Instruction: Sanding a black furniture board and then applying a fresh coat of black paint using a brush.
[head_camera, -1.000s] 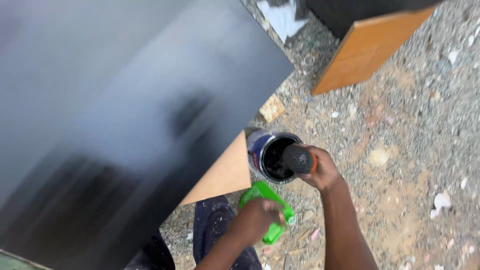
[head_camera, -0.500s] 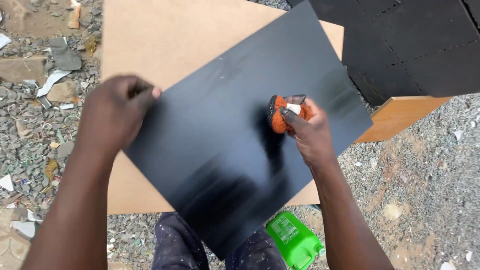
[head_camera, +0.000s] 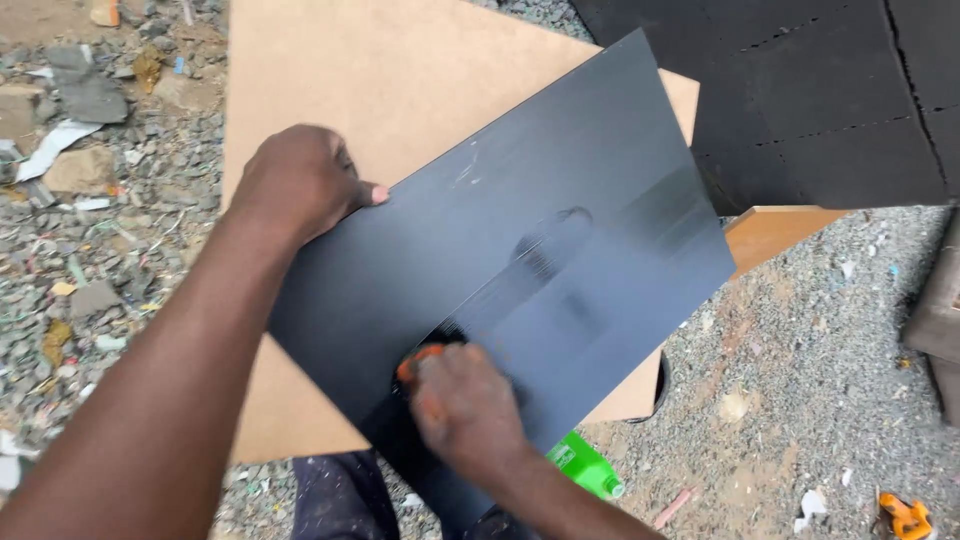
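Observation:
A black-painted board (head_camera: 520, 280) lies tilted on top of a bare tan board (head_camera: 380, 90). My left hand (head_camera: 300, 185) is closed over the black board's upper left edge, holding it down. My right hand (head_camera: 465, 405) presses an orange sponge (head_camera: 418, 360) onto the board's lower part. A wet dark streak (head_camera: 540, 255) runs from the sponge up toward the board's middle.
A green plastic bottle (head_camera: 585, 468) lies on the gravel below the board. Black-painted panels (head_camera: 800, 100) lie at the top right, with a tan board edge (head_camera: 775, 230) under them. Stones and litter cover the ground at left. A small orange object (head_camera: 905, 515) sits at the bottom right.
My right hand has dragged the sponge from the board's upper right down to its lower middle, leaving a wet streak. A second ago that hand was at a paint can.

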